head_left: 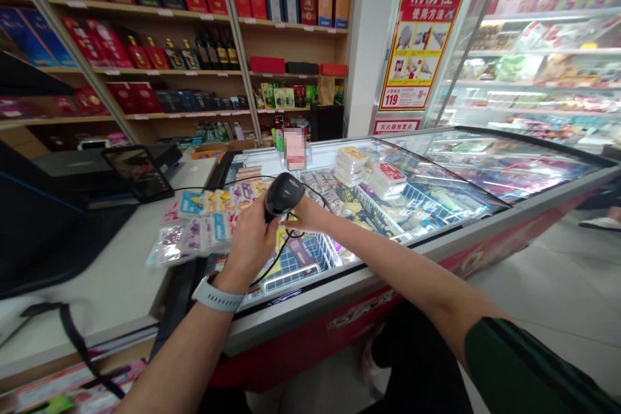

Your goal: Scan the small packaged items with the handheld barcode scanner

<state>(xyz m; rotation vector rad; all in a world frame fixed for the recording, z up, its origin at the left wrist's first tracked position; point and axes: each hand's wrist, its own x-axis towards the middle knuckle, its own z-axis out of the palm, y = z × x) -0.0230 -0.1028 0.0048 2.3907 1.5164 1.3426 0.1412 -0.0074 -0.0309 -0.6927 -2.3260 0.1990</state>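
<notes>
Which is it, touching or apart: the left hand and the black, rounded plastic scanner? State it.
Touching. The head view shows the left hand closed around the lower part of the black, rounded plastic scanner, no gap visible.

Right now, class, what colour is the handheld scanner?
The scanner is black, seen best in the head view.

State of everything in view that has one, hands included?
Scanner: held up, cable slack
Left hand: closed on scanner
Right hand: behind scanner, grip hidden
Watch: strapped on
Phone: propped up, screen lit
Packets: spread out, overlapping
Freezer: lit, stocked
Wall shelves: stocked
</notes>
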